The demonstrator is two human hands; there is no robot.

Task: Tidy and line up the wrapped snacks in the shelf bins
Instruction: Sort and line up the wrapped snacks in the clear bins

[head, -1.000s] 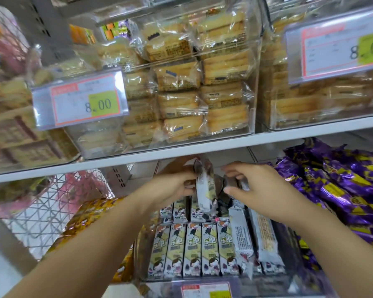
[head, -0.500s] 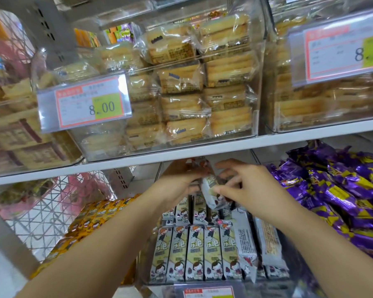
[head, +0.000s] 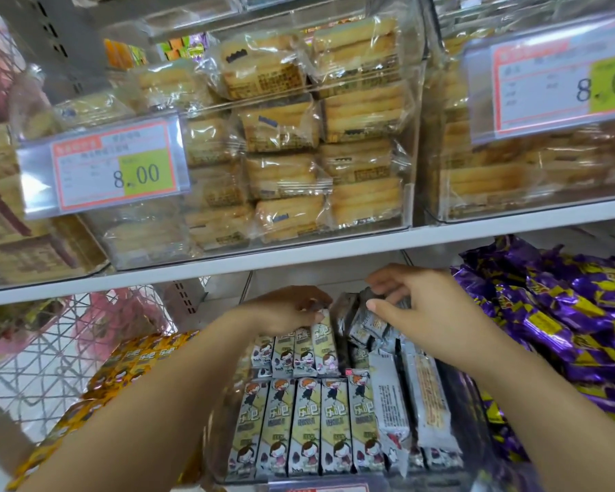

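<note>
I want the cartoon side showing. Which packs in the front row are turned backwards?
The two rightmost packs: they show plain grey backs with small print, while the other five show the cartoon.

Left hand point(head: 284, 308) and right hand point(head: 412, 307) both pinching, arms outstretched

Glossy printed film wraps the snack bars point(head: 309, 424), crinkly shiny purple foil the candies point(head: 561, 314), clear crackly plastic the cakes point(head: 284, 175), inside smooth transparent bins point(head: 414, 143) on a matt white shelf point(head: 299, 255).
</note>
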